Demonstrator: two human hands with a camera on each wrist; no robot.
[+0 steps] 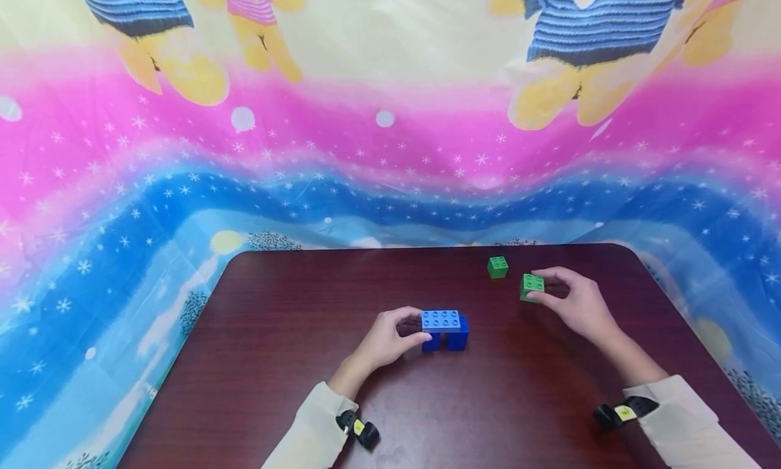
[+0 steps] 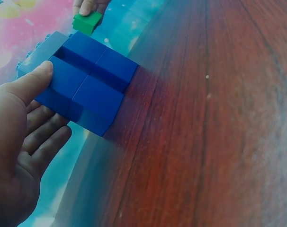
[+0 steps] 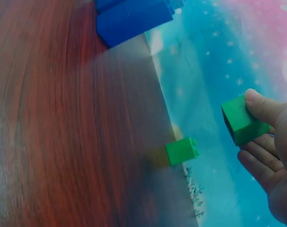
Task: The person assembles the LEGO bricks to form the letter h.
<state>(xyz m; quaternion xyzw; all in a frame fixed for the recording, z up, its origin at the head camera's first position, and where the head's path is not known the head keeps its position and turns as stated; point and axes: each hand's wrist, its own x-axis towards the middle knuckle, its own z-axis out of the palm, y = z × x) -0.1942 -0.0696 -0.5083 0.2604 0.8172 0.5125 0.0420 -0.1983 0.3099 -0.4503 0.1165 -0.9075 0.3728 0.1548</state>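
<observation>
Two dark blue brick stacks stand side by side on the table, with a narrow gap between them. Across their tops lies a light blue brick, its studs facing up. My left hand grips this structure at its left end, the thumb on the near side and the other fingers behind. Off to the right, my right hand pinches a green brick between thumb and fingers, held up with its hollow underside partly showing. A second green brick stands on the table to the left of that hand.
The dark wooden table has its far edge just behind the second green brick. A colourful printed cloth hangs behind the table and along its sides. Black straps with small devices are worn over both pale sleeves.
</observation>
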